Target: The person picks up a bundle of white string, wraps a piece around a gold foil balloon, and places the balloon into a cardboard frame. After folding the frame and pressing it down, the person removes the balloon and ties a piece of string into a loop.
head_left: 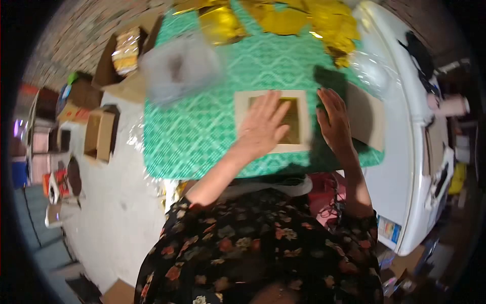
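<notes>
The blurred grey sheet (179,68) I can't identify. My left hand (263,124) lies flat, fingers spread, hiding much of the cream frame (241,104) on the green cloth (192,131). My right hand (334,121) rests open just beside the frame, half covering a dark pad (330,80).

I see a table under a green patterned cloth (192,137), standing on a pale floor (119,213) with open cardboard boxes (98,134) strewn to its left. A white appliance (400,152) sits just beside it on the right. Brickwork (71,35) shows far left, and bright light falls on cloth and floor.
</notes>
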